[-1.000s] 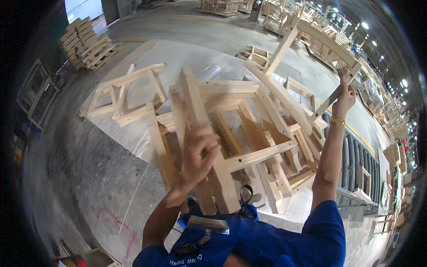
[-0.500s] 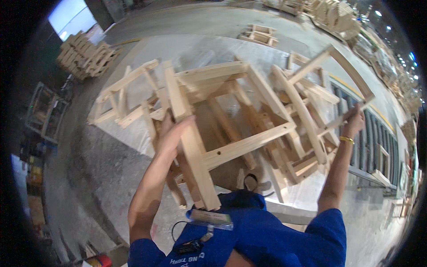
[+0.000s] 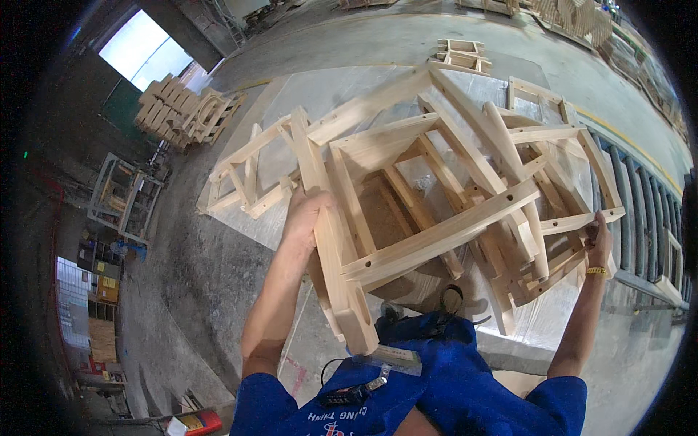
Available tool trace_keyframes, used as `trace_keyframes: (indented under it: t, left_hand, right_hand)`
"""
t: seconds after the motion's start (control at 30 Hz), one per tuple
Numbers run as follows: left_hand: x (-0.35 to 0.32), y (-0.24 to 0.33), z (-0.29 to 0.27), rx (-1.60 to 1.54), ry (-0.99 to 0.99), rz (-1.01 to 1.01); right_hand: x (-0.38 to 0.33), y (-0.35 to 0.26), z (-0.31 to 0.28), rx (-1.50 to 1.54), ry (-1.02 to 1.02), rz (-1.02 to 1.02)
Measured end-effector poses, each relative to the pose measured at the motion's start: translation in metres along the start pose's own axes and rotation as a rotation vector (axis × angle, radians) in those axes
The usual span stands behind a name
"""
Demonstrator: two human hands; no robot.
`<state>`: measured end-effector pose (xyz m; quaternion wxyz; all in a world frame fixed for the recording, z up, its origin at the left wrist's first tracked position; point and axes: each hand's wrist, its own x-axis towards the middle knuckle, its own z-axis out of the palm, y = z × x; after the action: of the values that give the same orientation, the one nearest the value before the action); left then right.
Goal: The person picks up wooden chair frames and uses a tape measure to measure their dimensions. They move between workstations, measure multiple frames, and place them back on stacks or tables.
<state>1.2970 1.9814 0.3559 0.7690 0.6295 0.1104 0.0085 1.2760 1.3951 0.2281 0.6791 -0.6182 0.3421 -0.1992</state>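
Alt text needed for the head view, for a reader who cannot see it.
A person holds an unfinished wooden chair frame up in both hands: left hand on a leg, right hand on the far side. More frames lie on a sheet-covered table below.

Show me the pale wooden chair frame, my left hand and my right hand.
Pale wooden chair frame (image 3: pixel 436 236), head view, on its long front rail.
Left hand (image 3: pixel 304 218), head view, back of the hand.
Right hand (image 3: pixel 598 243), head view, by the wrist.

- Grey concrete floor (image 3: pixel 196 269) carries a pale plastic sheet (image 3: pixel 342 87).
- On the sheet lie bare wooden chair frames (image 3: pixel 247 182).
- Stacked wooden parts (image 3: pixel 182 109) sit on the floor well apart.
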Motion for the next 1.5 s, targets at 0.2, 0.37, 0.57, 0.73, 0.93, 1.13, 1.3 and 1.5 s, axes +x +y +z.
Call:
trace_keyframes:
  t: [0.2,0.37,0.57,0.73,0.93,1.13,1.3,1.5]
  left_hand:
    - [-0.025,0.043,-0.003,0.034,0.030,0.182]
    - [-0.052,0.054,-0.004,0.090,0.079,0.358]
    - [-0.087,0.069,-0.003,0.100,0.036,0.561]
    - [-0.099,0.065,-0.008,0.111,0.059,0.662]
    - [-0.089,0.043,-0.012,0.308,0.030,0.368]
    - [-0.094,0.052,0.003,0.384,-0.021,0.397]
    - [-0.109,0.058,0.002,0.518,0.023,0.620]
    - [-0.110,0.057,0.004,0.524,0.029,0.691]
  right_hand:
    - [-0.026,-0.030,-0.019,-0.564,-0.085,-0.039]
    - [-0.107,-0.066,0.009,-0.026,-0.435,-0.186]
    - [-0.205,-0.041,0.057,0.004,-0.706,-0.375]
    - [-0.218,-0.003,0.029,0.140,-0.679,-0.072]
    - [-0.243,0.030,0.032,0.230,-0.656,-0.107]
    - [-0.252,0.060,0.027,0.373,-0.693,0.130]
    - [-0.254,0.092,0.027,0.446,-0.688,0.224]
    - [-0.258,0.116,0.035,0.341,-0.685,0.225]
